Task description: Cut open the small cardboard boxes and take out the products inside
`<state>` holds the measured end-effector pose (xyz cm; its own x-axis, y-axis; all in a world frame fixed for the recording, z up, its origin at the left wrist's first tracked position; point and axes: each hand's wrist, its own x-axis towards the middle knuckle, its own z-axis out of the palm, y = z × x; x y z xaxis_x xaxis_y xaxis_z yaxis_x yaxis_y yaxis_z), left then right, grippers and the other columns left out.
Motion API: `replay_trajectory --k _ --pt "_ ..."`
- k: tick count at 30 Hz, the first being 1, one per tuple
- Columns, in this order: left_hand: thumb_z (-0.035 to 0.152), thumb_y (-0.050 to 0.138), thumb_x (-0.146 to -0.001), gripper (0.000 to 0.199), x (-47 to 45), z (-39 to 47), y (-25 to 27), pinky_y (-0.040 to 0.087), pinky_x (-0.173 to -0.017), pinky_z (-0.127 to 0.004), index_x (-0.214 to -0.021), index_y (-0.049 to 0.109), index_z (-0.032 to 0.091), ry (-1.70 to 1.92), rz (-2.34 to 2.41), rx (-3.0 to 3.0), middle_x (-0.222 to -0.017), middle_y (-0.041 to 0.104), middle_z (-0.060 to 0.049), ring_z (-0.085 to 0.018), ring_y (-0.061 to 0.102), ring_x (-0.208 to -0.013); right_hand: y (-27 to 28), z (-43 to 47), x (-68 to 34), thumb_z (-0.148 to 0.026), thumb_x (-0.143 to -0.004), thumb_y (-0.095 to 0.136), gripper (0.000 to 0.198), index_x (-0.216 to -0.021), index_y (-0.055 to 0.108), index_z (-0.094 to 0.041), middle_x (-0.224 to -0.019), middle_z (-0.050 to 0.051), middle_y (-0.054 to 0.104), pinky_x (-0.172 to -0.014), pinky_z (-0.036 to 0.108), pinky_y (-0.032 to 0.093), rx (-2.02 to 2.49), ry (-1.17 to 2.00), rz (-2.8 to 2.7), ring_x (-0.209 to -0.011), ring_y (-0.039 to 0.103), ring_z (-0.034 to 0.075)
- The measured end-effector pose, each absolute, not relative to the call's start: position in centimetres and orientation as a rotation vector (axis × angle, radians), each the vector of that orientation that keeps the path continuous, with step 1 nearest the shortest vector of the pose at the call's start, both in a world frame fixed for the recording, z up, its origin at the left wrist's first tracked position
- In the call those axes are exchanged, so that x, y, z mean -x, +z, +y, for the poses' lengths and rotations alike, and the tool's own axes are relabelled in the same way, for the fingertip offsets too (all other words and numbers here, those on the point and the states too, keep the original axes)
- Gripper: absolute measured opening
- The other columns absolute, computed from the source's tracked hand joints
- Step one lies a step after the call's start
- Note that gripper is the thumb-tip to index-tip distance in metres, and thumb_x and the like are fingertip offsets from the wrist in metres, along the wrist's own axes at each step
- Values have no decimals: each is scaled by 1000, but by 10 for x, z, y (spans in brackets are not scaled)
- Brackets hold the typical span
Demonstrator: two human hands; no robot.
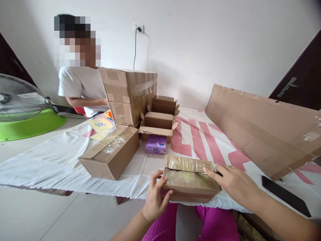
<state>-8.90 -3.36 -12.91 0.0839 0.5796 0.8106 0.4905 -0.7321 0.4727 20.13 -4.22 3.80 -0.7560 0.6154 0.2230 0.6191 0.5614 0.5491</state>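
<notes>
A taped cardboard box [192, 192] lies at the table's front edge, with a dark slit running along the seam in its taped top. My left hand [157, 195] grips the box's left end, fingers on the top and side. Over the right end, my right hand [227, 179] is closed on a small knife [219, 173]; its dark handle shows partly and a thin metallic blade lies at the slit. My right index finger points along the blade. Just behind the box sits a purple tissue pack [155, 145].
Another taped box [112, 152] stands left, with open cartons [157, 130] and stacked boxes [129, 87] behind. A large cardboard sheet [255, 127] and a black phone [286, 195] are right. A person [80, 82] sits beyond; a green-based fan [32, 125] stands left.
</notes>
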Motion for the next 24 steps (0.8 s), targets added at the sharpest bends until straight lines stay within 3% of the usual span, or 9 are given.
replay_trajectory --k 24 --pt "18 55 -90 45 92 -32 -126 52 -88 -46 -131 40 24 1725 1138 -2314 -125 45 -15 -28 52 -115 37 -38 -219 10 -66 42 75 -133 54 -22 -83 0 59 -55 27 42 1090 -925 -2800 -63 56 13"
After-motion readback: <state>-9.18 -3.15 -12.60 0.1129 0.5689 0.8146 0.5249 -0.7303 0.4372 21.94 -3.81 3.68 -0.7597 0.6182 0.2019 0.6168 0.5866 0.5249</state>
